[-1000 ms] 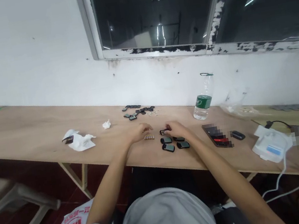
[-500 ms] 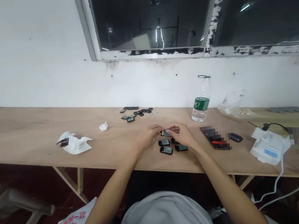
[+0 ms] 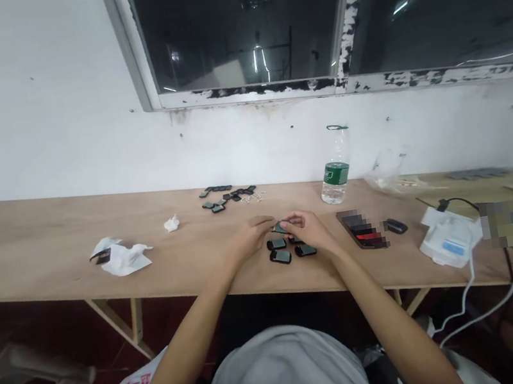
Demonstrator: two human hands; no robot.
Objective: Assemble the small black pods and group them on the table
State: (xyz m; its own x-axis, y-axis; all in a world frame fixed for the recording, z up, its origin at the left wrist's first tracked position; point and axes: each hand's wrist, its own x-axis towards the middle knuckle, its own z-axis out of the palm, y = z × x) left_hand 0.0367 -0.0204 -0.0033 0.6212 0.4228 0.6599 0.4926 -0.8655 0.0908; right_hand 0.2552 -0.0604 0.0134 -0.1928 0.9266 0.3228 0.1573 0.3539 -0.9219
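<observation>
Left hand (image 3: 254, 234) moved in beside dark piece (image 3: 278, 229); long axis roughly left-right.

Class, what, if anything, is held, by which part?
A black-rimmed grey piece, by its right end, in the right hand; whether the left hand grips is unclear.

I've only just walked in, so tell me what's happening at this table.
Two bare hands are working over the wooden table. The right hand holds a small black piece; the left hand is right beside it, though whether it touches is unclear. Four similar pieces lie nearer the front edge, one partly covered by the right hand. A scattered group of more lies toward the wall.
</observation>
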